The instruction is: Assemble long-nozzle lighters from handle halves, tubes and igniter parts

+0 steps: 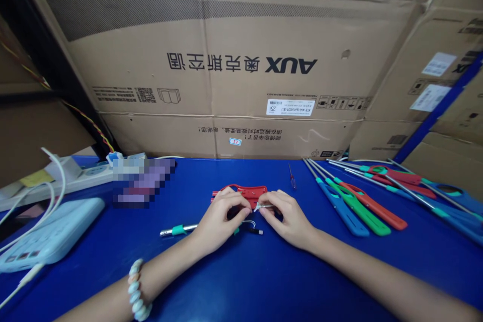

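Note:
A red lighter casing (252,191) lies on the blue table just beyond my fingertips, partly hidden by my hands. My left hand (223,221) is closed, thumb and index finger together beside the casing; whatever they hold is too small to make out. My right hand (287,220) pinches a small white part (258,207) with a thin silvery piece, held at the casing's near edge. Close to my left wrist lies a metal lighter tube (174,231) with a green collar. A thin white wire and a small black piece (256,231) rest below my fingers.
Long-necked lighters in blue, green (360,206) and red lie at the right. A small screwdriver (293,179) sits behind my right hand. At the left are a light-blue power bank (56,234), white cables and a power strip (96,171). Cardboard (241,25) walls the back.

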Available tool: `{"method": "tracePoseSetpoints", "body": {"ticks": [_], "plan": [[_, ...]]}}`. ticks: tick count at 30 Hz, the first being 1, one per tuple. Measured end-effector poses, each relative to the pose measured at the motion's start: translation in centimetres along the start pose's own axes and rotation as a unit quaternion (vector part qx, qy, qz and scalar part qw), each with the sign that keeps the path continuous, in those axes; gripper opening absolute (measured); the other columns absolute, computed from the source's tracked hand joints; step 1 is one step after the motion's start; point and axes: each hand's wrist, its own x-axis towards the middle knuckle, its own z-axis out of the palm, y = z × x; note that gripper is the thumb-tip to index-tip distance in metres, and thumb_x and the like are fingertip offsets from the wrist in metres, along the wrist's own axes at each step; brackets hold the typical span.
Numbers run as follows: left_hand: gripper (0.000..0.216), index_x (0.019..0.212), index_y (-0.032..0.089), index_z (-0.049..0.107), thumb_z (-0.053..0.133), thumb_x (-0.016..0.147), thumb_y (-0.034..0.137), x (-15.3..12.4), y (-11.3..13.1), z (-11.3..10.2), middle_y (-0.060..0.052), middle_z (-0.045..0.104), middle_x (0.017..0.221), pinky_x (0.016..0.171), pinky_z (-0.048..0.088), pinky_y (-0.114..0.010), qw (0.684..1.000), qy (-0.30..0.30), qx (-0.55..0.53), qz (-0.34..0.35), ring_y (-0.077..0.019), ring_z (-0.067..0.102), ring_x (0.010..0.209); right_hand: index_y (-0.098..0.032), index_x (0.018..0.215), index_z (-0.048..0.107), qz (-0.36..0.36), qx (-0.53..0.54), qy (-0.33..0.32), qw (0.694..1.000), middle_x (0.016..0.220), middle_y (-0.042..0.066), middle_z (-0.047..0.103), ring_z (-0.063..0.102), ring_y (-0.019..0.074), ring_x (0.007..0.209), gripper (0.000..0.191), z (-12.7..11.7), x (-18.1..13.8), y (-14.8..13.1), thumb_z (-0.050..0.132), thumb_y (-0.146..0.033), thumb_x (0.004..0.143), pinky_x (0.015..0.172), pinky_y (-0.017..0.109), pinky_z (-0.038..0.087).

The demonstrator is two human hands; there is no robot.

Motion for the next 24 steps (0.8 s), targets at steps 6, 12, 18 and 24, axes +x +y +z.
{"method": "tracePoseSetpoints", "body": {"ticks": [6, 12, 18, 24], "plan": [[0.018, 0.073, 0.019, 0.061, 0.053, 0.088, 0.021, 0.01, 0.21, 0.04, 0.000, 0.065, 0.078, 0.076, 0.033, -0.032, 1.000, 0.000, 0.016, -0.001, -0.0188, 0.047, 0.080, -0.019, 0.087, 0.055, -0.015, 0.007, -0.002, 1.000, 0.077, 0.003, 0.064, 0.052, 0.0151, 0.063, 0.009, 0.12, 0.04, 0.14, 0.048, -0.023, 0.090, 0.067, 0.030, 0.035], [0.019, 0.072, 0.018, 0.061, 0.053, 0.089, 0.022, -0.07, 0.24, 0.11, -0.001, 0.064, 0.077, 0.078, 0.033, -0.033, 1.000, -0.010, 0.027, 0.004, -0.0186, 0.046, 0.079, -0.019, 0.090, 0.056, -0.020, 0.006, -0.016, 1.000, 0.074, 0.002, 0.063, 0.050, 0.0147, 0.062, 0.009, 0.28, 0.01, 0.30, 0.048, -0.023, 0.091, 0.067, 0.029, 0.034], [0.019, 0.072, 0.018, 0.060, 0.052, 0.089, 0.022, -0.03, 0.15, 0.18, -0.001, 0.064, 0.077, 0.076, 0.034, -0.033, 0.999, -0.013, 0.037, 0.006, -0.0184, 0.047, 0.079, -0.019, 0.089, 0.055, -0.027, 0.002, -0.020, 0.999, 0.070, 0.001, 0.061, 0.050, 0.0142, 0.061, 0.010, 0.09, 0.20, -0.14, 0.047, -0.023, 0.091, 0.065, 0.029, 0.034], [0.019, 0.073, 0.019, 0.061, 0.051, 0.089, 0.023, -0.20, 0.08, 0.21, -0.001, 0.064, 0.079, 0.077, 0.033, -0.033, 0.998, -0.015, 0.060, 0.008, -0.0192, 0.046, 0.082, -0.019, 0.087, 0.055, -0.038, -0.008, -0.026, 0.999, 0.070, 0.001, 0.062, 0.052, 0.0141, 0.060, 0.011, 0.06, 0.18, -0.18, 0.046, -0.024, 0.091, 0.065, 0.029, 0.034]]}}
